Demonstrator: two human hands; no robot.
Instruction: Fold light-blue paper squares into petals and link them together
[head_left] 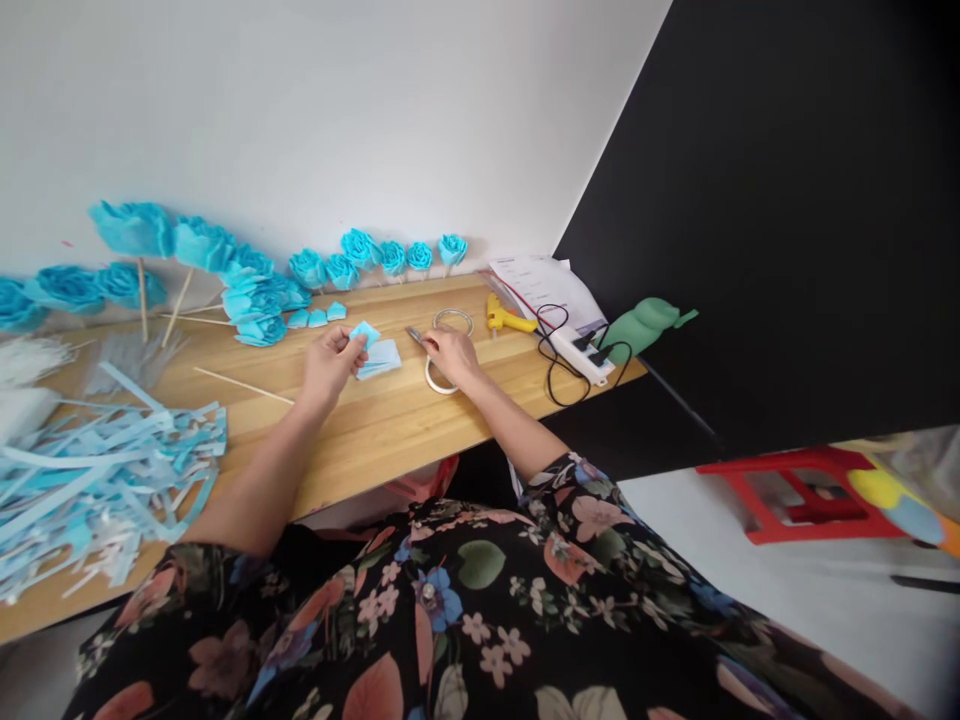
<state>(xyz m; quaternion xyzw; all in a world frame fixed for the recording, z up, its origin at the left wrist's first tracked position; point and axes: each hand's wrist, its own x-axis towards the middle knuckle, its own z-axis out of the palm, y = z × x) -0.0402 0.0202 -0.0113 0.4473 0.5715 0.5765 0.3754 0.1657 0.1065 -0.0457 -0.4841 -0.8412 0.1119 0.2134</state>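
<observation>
Left hand (328, 362) pinches a small turquoise piece (366, 332), right hand (452, 355) a grey tool (414, 334).

Beyond the left hand (328, 365), the wall (315, 110) is softly lit; well right of the right hand (452, 355), red plastic (763, 500) is blurred.

The wood-grain tabletop (405, 430) supports blue flowers (361, 248) at the rear, a heap of strips (97, 480) at left, light-blue pieces (381, 360), ring-shaped rolls (441, 389), a yellow glue gun (510, 318) and a power strip (581, 357)
</observation>
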